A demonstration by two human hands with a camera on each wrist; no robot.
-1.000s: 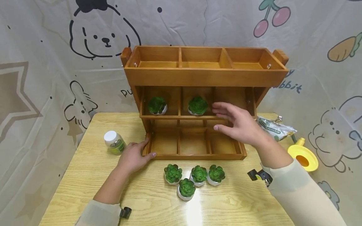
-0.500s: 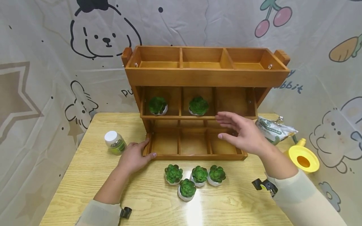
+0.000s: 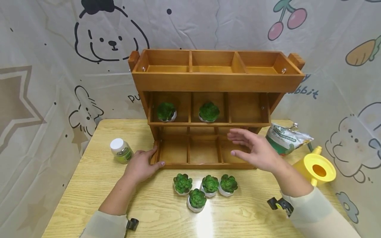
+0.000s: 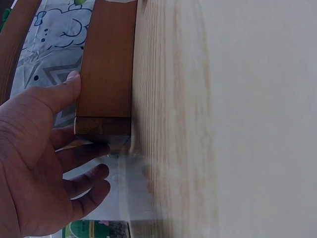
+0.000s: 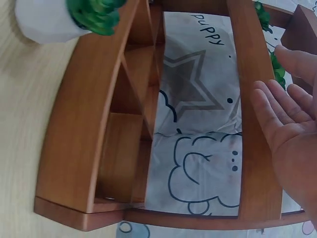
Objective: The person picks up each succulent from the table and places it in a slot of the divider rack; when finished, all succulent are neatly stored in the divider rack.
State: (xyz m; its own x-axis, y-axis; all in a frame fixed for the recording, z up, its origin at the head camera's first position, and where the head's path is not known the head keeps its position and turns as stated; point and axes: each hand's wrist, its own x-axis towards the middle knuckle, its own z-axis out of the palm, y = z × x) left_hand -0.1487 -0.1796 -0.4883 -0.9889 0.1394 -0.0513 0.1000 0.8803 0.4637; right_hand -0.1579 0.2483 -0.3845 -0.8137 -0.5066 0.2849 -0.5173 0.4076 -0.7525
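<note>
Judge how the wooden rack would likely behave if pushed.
The wooden rack should stay stiff, judging by its plank construction. Its tall, three-tier build suggests it could tip if pushed near the top. The potted succulent in the middle tier's centre compartment might slide, since the compartment looks wider than its pot.

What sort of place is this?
Perhaps an indoor corner staged for filming: a cartoon-print cloth backdrop hangs behind a wood-grain table, which bears a tiered wooden shelf.

high downward head view, close wrist views, shelf (image 3: 217, 82) in all
</note>
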